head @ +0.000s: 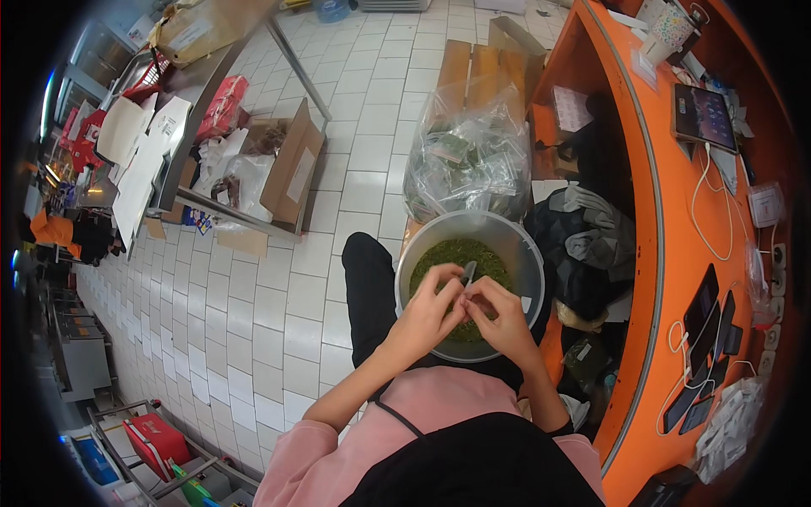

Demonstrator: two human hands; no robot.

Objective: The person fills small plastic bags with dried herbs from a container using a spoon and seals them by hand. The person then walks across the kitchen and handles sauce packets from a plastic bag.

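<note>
Both my hands meet over a translucent plastic tub that holds finely chopped green herbs. My left hand and my right hand pinch a small, thin, pale thing between their fingertips; blur and the fingers hide what it is. A grey metal utensil, perhaps a spoon, shows just beyond the fingertips, and I cannot tell whether it is held or stands in the herbs. Behind the tub, a large clear plastic bag is filled with several small zip bags of green stuff.
The tub and large bag are on a wooden bench before me. An orange counter with a tablet, phones and cables curves along my right. At left, a cardboard box lies under a metal table on white floor tiles.
</note>
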